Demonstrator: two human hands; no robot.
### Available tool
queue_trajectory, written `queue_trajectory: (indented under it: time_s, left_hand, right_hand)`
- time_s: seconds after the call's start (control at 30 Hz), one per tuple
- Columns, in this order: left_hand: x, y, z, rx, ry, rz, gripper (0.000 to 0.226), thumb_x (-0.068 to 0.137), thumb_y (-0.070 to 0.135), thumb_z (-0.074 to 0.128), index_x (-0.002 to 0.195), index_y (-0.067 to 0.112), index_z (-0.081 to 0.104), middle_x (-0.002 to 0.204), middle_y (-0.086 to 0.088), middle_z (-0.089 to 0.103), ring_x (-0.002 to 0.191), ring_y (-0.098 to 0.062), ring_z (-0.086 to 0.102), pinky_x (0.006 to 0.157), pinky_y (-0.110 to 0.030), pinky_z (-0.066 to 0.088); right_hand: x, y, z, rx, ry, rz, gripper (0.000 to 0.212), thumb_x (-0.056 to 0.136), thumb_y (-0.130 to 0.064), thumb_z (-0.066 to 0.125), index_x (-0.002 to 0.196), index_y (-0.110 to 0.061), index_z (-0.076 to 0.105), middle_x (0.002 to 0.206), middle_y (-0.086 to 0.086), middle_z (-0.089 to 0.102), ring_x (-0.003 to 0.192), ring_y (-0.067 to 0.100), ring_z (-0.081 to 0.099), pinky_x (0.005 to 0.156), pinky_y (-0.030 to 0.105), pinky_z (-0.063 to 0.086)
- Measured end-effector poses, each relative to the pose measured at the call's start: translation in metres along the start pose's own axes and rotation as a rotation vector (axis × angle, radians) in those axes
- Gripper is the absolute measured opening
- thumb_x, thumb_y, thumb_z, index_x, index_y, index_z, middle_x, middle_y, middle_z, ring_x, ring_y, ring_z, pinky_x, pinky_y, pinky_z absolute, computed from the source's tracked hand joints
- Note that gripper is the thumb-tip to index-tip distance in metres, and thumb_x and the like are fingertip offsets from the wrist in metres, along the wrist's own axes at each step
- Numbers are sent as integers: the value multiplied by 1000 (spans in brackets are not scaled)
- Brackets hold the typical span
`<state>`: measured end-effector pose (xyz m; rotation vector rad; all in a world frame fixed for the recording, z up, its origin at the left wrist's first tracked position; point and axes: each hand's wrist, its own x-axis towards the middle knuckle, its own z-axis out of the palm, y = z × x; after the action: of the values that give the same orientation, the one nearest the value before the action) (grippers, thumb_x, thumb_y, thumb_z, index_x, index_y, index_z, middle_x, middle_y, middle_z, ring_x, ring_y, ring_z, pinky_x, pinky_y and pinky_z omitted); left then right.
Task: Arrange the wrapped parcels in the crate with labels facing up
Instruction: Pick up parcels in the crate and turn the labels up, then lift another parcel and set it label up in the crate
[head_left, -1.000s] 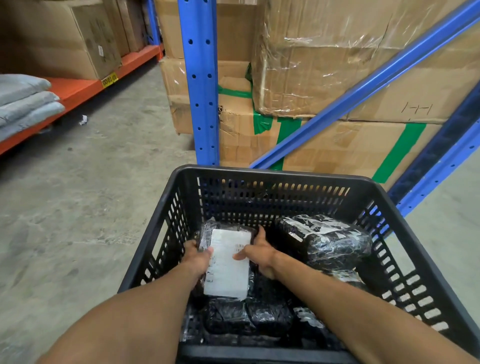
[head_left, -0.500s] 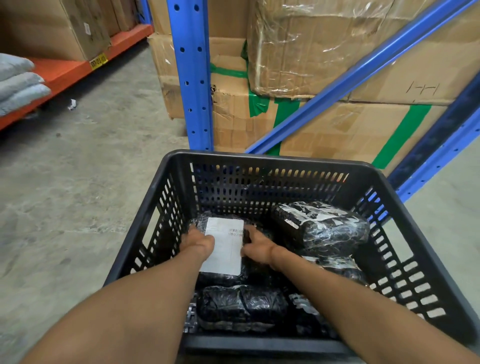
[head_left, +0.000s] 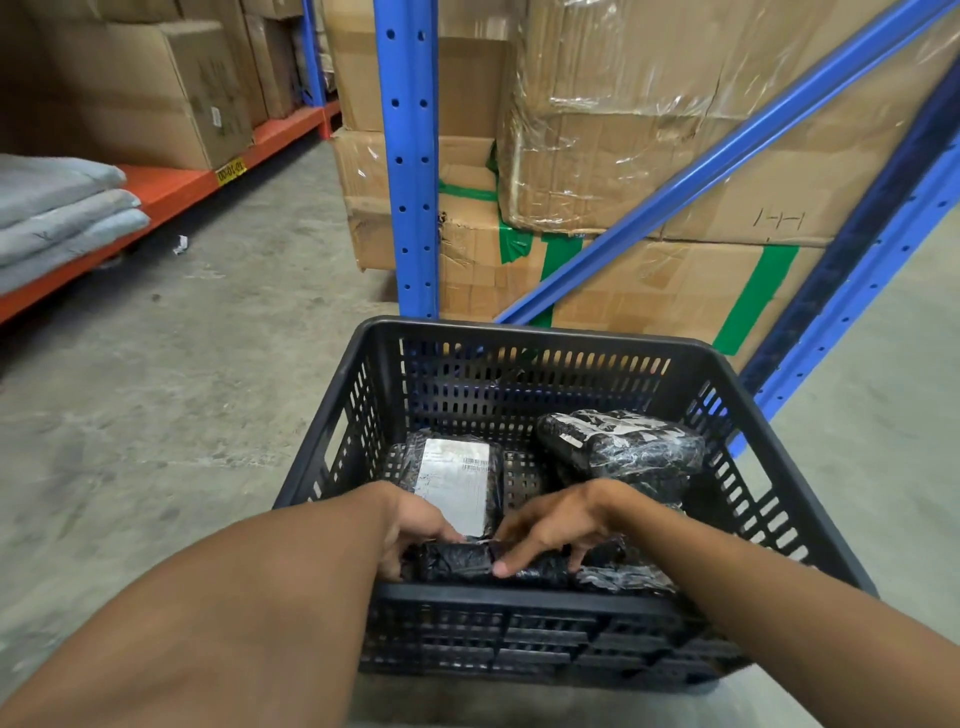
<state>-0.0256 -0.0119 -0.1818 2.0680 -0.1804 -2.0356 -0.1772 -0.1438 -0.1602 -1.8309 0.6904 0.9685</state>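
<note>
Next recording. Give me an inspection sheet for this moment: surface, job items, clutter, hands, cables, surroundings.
Surface: bare grey concrete floor; the black slotted crate stands on it.
Job's things: labelled parcel lies at far left of the crate, white label up. Far-right parcel sits atop others, patchy white showing. Near parcel shows only black wrap, no label visible.
Clutter: a small white scrap on the floor.
Grippers: left hand and right hand both have fingers on the near parcel; a firm grasp cannot be told.
Cables: nothing seen.
Surroundings: blue rack upright, taped cardboard boxes, orange shelf with folded grey pads.
</note>
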Motion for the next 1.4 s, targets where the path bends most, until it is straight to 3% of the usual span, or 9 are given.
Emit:
queue_trajectory:
  time_s: [0.07, 0.2, 0.33, 0.5, 0.67, 0.8, 0.93, 1.13, 1.4]
  left_hand:
    - [-5, 1, -2, -51, -49, 18, 19, 97, 24, 53, 100, 8, 63, 87, -11, 72, 71, -22, 73, 57, -33, 62]
    - [-25, 1, -3, -169, 37, 72, 27, 96, 34, 51, 92, 8, 56, 82, -11, 67, 67, -22, 68, 51, -29, 60]
    - [-54, -7, -17, -379, 173, 203, 69, 83, 78, 39, 95, 13, 58, 87, -10, 60, 63, -19, 56, 40, -20, 48]
    - [-61, -12, -37, -549, 333, 440, 69, 90, 70, 36, 136, 22, 52, 132, -13, 55, 120, -29, 54, 95, -43, 46]
    - [-63, -6, -29, -582, 240, 517, 76, 78, 68, 62, 136, 20, 51, 134, -11, 57, 113, -32, 59, 87, -44, 51]
    - [-69, 0, -34, -612, 237, 604, 73, 73, 43, 82, 132, 15, 52, 118, -12, 67, 89, -31, 75, 65, -38, 63]
    - [-70, 2, -42, -635, 183, 577, 59, 76, 28, 83, 124, 5, 58, 99, -19, 74, 71, -32, 78, 59, -40, 63]
    - [-71, 14, -34, -888, 9, 558, 47, 77, 17, 80, 115, -3, 62, 101, -26, 74, 95, -40, 72, 69, -52, 63]
    - [-78, 22, -22, -418, 104, 458, 88, 76, 73, 59, 142, 16, 46, 145, -17, 51, 129, -39, 52, 94, -56, 50]
  right_hand:
    - [-5, 4, 5, -62, 55, -58, 79, 85, -32, 77, 152, -23, 37, 158, 6, 40, 131, 26, 49, 87, 35, 55]
    - [-13, 4, 7, -147, 336, -273, 50, 85, -17, 75, 130, -13, 55, 107, 1, 61, 99, 26, 61, 79, 29, 50]
    - [-28, -5, -8, 67, 517, -448, 28, 86, -26, 74, 111, -16, 66, 96, -4, 66, 85, 13, 61, 69, 21, 49]
    - [-41, -10, -28, 496, 742, -439, 15, 85, -34, 70, 88, -20, 68, 82, 5, 72, 62, 18, 70, 36, 22, 50]
    - [-37, -16, -24, 858, 731, -427, 37, 76, -41, 73, 103, -16, 77, 105, 12, 80, 72, 18, 76, 40, 26, 56]
    - [-35, -16, -29, 966, 678, -388, 49, 70, -49, 77, 102, -13, 77, 85, 4, 81, 62, 18, 72, 45, 26, 58]
    - [-25, -12, -27, 1153, 664, -529, 50, 70, -55, 81, 99, -14, 78, 92, 8, 79, 84, 26, 69, 92, 44, 58]
    - [-18, -29, -6, 1330, 407, -806, 60, 75, -7, 81, 129, 3, 59, 121, 24, 73, 104, 32, 75, 81, 40, 64]
    - [-35, -38, -33, 1030, 721, -536, 40, 77, -1, 71, 116, -7, 62, 108, 16, 77, 86, 27, 74, 75, 37, 61]
